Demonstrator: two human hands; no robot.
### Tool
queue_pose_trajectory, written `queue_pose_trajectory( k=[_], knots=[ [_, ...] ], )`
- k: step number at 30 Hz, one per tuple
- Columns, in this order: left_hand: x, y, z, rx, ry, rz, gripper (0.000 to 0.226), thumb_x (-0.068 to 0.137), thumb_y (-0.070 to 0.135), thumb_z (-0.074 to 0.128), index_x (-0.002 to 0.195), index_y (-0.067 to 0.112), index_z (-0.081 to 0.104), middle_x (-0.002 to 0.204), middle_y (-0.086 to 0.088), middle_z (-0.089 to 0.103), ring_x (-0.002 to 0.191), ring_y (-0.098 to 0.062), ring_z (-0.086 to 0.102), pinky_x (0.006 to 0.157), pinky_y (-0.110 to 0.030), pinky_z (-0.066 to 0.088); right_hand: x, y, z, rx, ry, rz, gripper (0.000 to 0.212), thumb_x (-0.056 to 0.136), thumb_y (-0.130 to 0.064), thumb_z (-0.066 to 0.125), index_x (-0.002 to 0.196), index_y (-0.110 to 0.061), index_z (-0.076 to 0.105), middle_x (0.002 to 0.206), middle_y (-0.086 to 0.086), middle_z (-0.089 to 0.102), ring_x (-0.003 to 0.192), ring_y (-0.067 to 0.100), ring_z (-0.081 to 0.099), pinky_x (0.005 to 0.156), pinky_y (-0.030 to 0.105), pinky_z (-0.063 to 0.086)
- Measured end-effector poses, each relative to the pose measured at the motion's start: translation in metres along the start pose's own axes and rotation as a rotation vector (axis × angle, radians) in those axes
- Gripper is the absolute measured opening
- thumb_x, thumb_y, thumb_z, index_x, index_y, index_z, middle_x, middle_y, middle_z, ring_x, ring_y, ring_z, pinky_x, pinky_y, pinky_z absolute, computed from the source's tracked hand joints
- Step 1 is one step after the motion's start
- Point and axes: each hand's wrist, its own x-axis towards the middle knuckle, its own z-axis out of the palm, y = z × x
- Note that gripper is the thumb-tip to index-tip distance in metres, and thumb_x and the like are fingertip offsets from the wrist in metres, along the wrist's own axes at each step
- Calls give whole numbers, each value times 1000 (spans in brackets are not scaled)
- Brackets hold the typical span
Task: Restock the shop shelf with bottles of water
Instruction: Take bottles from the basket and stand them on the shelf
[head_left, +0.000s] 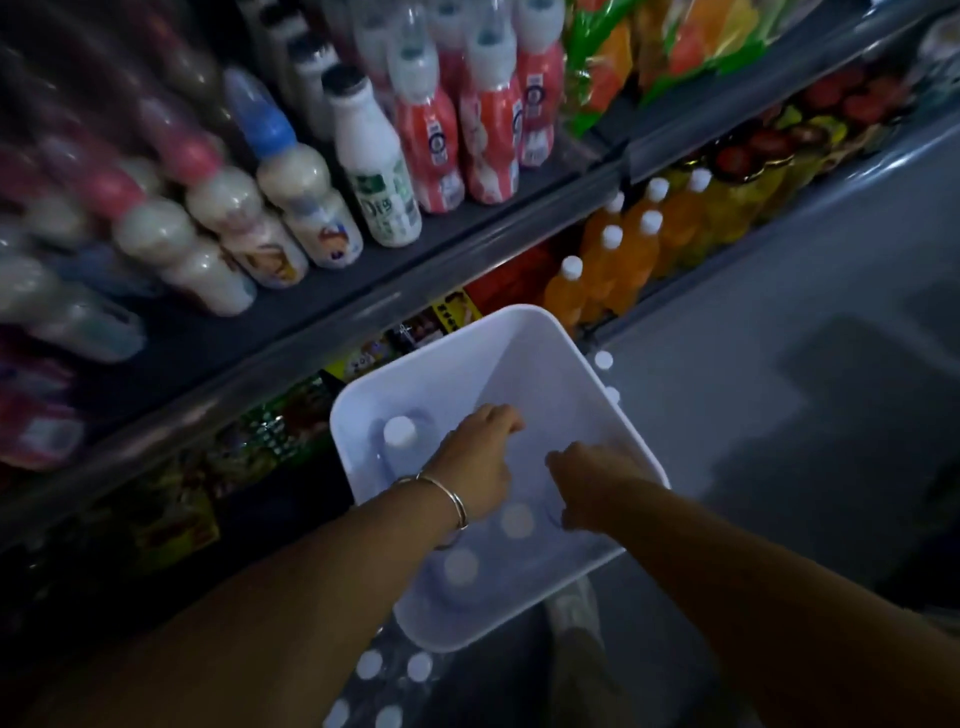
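Clear water bottles with white caps stand upright inside a white plastic bin (519, 338): one bottle (399, 432) at its far left corner, two more (517, 520) (460, 566) nearer. Another cluster of capped bottles (395, 686) stands below the bin. The shelf (363, 280) rises just left of it.

a shop, stocked shelf (332, 306), rows of drink bottles (374, 171), snack packets (597, 67)

The white bin (524, 332) stands open above, its far half bare (capped bottles (400, 432) crowd the near side).
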Motion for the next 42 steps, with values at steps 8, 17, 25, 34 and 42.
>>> queue_pose_trajectory(
  k=[8,17,25,34,42],
  knots=[
    [5,7,-19,132,-178,-33,55,86,2,57,135,15,37,138,-8,36,127,-23,40,103,-31,37,-12,-2,-31,-71,51,5,38,79,-10,67,115,-3,59,123,14,55,110,31,59,86,32,49],
    [-49,85,-130,280,-322,-21,77,83,21,68,146,16,23,147,-1,32,132,-21,37,104,-26,32,-132,-28,-159,80,189,-164,41,85,-17,65,125,-15,55,120,7,58,107,23,58,82,29,48],
    [-151,190,-263,175,-225,75,61,68,22,82,123,18,54,127,1,59,113,-15,56,97,-29,44,-298,-61,-321,126,403,-277,25,72,-16,78,80,5,67,64,11,61,50,19,56,41,21,45],
    [-267,300,-409,-105,72,277,60,65,6,80,113,28,52,113,8,62,94,5,59,87,-21,49,-467,-79,-458,384,662,-357,36,75,-14,75,92,16,65,71,28,56,43,25,55,36,16,34],
    [-327,354,-502,-223,388,367,27,69,9,80,89,20,67,84,8,72,76,-6,63,77,-27,53,-540,-90,-534,702,990,-592,30,75,-22,77,81,3,62,60,11,52,53,19,46,53,27,37]
  ],
)
